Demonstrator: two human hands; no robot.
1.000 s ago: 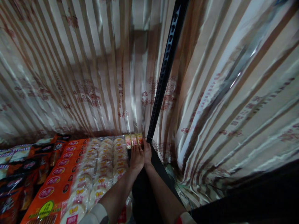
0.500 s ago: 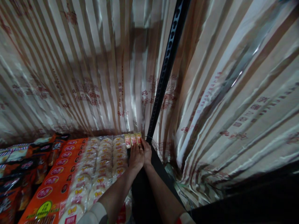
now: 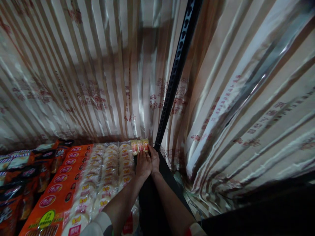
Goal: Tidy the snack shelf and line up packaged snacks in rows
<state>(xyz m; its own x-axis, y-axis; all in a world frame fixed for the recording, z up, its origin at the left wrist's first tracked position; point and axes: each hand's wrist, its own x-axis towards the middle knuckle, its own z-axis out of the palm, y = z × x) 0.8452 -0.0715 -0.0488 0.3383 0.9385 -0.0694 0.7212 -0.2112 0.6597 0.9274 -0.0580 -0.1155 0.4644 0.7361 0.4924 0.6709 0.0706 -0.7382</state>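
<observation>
At the far right corner of the dark shelf (image 3: 150, 203) stands a short row of small yellow packets (image 3: 139, 147) with red labels. My left hand (image 3: 143, 167) presses its fingers against the front of that row. Beside it, touching, my right hand (image 3: 154, 161) closes on the row's right end; its fingertips are partly hidden. To the left of my hands lie several columns of clear-wrapped round white crackers (image 3: 108, 173) with red and yellow labels.
Orange flat packs (image 3: 61, 178) lie left of the crackers, with dark orange-and-black bags (image 3: 29, 177) farther left. A black perforated upright post (image 3: 176, 65) rises at the corner. Pleated printed sheeting (image 3: 98, 65) hangs behind and to the right.
The yellow packets have shifted very slightly. Both hands keep almost the same place at the row, and the view has turned a little.
</observation>
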